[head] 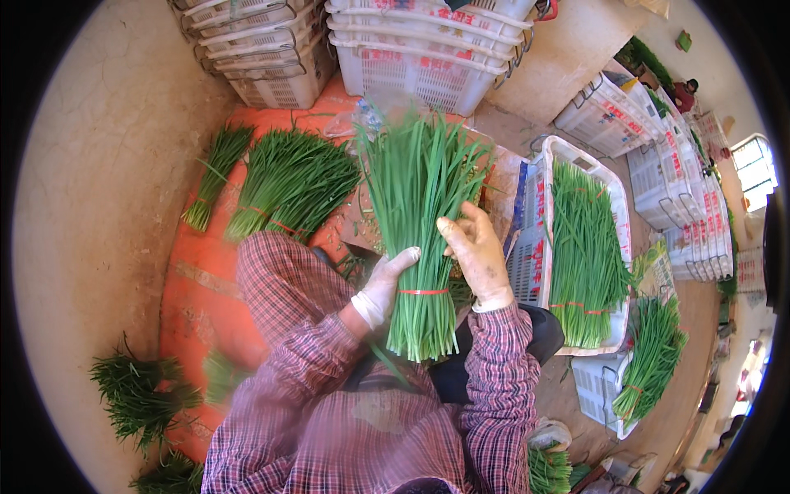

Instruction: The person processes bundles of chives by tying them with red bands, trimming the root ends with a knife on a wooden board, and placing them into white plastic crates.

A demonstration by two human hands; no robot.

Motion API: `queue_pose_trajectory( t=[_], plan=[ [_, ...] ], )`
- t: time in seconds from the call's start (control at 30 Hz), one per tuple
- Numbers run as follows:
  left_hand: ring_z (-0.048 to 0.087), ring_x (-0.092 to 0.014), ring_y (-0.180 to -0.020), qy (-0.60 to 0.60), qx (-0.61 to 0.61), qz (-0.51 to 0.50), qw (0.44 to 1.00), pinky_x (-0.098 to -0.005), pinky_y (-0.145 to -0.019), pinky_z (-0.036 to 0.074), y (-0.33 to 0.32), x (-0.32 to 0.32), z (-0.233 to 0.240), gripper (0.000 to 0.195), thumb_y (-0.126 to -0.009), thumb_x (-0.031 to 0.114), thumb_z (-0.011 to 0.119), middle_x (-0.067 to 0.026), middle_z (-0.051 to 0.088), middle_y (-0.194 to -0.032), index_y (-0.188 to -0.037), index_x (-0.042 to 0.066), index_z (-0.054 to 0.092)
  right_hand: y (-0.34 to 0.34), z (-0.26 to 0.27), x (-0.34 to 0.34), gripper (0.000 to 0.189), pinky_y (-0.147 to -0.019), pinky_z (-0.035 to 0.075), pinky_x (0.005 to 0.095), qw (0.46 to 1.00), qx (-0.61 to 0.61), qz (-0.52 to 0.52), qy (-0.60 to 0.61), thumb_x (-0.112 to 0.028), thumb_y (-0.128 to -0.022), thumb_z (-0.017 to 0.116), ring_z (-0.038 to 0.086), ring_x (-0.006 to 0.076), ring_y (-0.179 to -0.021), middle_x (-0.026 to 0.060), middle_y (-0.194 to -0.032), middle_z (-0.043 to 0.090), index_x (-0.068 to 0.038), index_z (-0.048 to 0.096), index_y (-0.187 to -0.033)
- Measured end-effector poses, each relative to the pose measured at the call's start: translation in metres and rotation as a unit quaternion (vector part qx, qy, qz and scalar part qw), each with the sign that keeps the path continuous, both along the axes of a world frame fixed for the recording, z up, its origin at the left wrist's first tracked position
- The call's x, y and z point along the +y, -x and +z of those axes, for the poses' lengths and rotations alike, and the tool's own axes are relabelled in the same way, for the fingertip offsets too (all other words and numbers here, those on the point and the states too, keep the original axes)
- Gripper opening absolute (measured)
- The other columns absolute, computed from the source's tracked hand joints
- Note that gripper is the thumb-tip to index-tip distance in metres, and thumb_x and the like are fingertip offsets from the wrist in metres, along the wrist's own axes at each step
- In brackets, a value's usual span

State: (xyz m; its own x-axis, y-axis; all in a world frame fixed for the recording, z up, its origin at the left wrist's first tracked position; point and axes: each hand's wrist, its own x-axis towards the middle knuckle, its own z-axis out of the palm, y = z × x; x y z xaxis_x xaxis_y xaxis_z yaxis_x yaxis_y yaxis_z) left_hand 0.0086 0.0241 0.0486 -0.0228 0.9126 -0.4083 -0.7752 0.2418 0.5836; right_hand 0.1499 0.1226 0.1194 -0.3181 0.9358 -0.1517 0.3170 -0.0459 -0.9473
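Note:
In front of my body a thick bunch of garlic chives (423, 265) is upright, cut ends towards me, with a red band around its lower part. My left hand (384, 281), in a pale glove, grips it from the left just above the band, thumb across the stems. At the bunch's right edge is my right hand (478, 253), also gloved, with fingers bent and thumb and forefinger apart; whether its fingertips touch the leaves I cannot tell. Left of the bunch, banded bunches of chives (290, 179) lie on an orange sheet (210, 296).
At right stands a white plastic crate (623, 222) holding banded chives (586, 253); another bunch (651, 358) rests on a lower crate (595, 386). Stacked crates (426, 68) line the far side. A plain wall (111, 185) bounds the left. A person (685, 94) is far off at upper right.

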Motion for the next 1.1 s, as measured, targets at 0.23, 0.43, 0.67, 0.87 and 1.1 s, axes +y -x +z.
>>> queue_pose_trajectory(
  t=[0.23, 0.43, 0.67, 0.87, 1.1],
  plan=[
    [0.07, -0.021, -0.104, 0.013, -0.026, 0.054, 0.998, -0.039, -0.097, 0.056, 0.003, 0.003, -0.011, 0.047, -0.097, 0.033, 0.068, -0.0088, 0.071, -0.119, -0.132, 0.003, 0.061, -0.04, 0.042, -0.075, 0.023, -0.063, 0.057, 0.0352, 0.938, -0.219, 0.088, -0.252, -0.035, -0.091, 0.076, 0.072, 0.0266, -0.073, 0.0079, -0.089, 0.074, -0.012, 0.074, -0.095],
    [0.07, -0.02, -0.103, -0.005, 0.014, 0.106, 0.994, -0.0377, -0.096, 0.056, -0.002, 0.007, -0.028, 0.047, -0.096, 0.035, 0.069, -0.0081, 0.072, -0.119, -0.13, 0.003, 0.063, -0.036, 0.004, -0.111, 0.017, -0.06, 0.055, 0.04, 0.9, -0.303, 0.062, -0.306, -0.024, -0.085, 0.078, 0.07, 0.0302, -0.068, 0.0082, -0.085, 0.071, -0.011, 0.07, -0.093],
    [0.07, -0.019, -0.099, 0.005, 0.0, 0.123, 0.992, -0.0366, -0.095, 0.056, 0.001, 0.007, -0.032, 0.042, -0.097, 0.035, 0.069, -0.0059, 0.073, -0.115, -0.126, 0.005, 0.065, -0.034, 0.003, -0.114, 0.01, -0.06, 0.056, 0.0353, 0.945, -0.232, 0.041, -0.229, -0.014, -0.086, 0.076, 0.07, 0.0244, -0.065, 0.0071, -0.082, 0.072, -0.012, 0.068, -0.092],
    [0.07, -0.024, -0.105, 0.016, -0.08, 0.124, 0.989, -0.043, -0.1, 0.055, 0.01, 0.014, -0.043, 0.046, -0.095, 0.038, 0.07, -0.0084, 0.073, -0.12, -0.129, 0.007, 0.064, -0.047, -0.004, -0.126, 0.013, -0.06, 0.054, 0.0246, 0.994, -0.001, 0.04, 0.098, -0.006, -0.09, 0.077, 0.065, 0.0064, -0.065, 0.0008, -0.081, 0.071, -0.006, 0.067, -0.097],
    [0.07, -0.025, -0.107, -0.002, -0.079, 0.139, 0.987, -0.0423, -0.1, 0.055, 0.028, 0.022, -0.037, 0.047, -0.097, 0.037, 0.069, -0.0095, 0.072, -0.123, -0.132, 0.007, 0.063, -0.098, 0.05, -0.131, 0.008, -0.06, 0.055, 0.0266, 0.937, 0.161, 0.243, 0.194, 0.003, -0.092, 0.07, 0.067, 0.0124, -0.068, 0.0134, -0.091, 0.071, 0.0, 0.063, -0.095]
  ],
)
